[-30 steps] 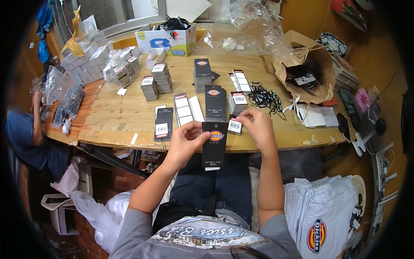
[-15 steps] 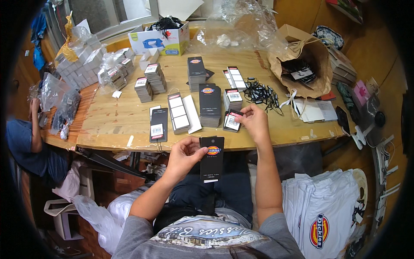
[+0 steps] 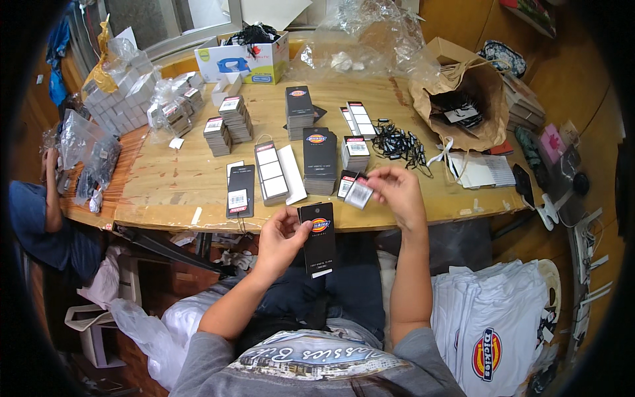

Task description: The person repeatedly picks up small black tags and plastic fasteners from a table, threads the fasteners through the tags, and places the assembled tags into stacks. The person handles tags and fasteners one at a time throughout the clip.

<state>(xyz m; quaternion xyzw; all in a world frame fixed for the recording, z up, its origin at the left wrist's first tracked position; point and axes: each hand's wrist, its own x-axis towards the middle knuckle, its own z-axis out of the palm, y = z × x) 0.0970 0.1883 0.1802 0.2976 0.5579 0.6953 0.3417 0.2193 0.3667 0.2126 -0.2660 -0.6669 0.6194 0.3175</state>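
My left hand [image 3: 281,239] pinches black hang tags [image 3: 320,250] with a coloured logo between thumb and fingers, just off the table's front edge. A white strip shows below the front tag. My right hand [image 3: 398,193] grips a small barcode tag [image 3: 359,194], blurred by motion, with a red band on top. Partly behind it a similar small tag [image 3: 343,188] lies by the table edge. Near that hand stands a stack of small tags [image 3: 356,157]. A tall stack of black tags [image 3: 320,172] and a stack of white-panel tags [image 3: 271,173] are further left.
Further back are more black tags [image 3: 299,119], small tag stacks [image 3: 236,126] and a pile of black strings [image 3: 402,147]. A paper bag [image 3: 423,102] stands at right. White printed shirts [image 3: 456,331] lie beside me at lower right. Another person's sleeve [image 3: 30,212] shows at left.
My right hand has lifted a small tag away from the one behind it, tilting it. My left hand with the black tags has shifted slightly left and up.
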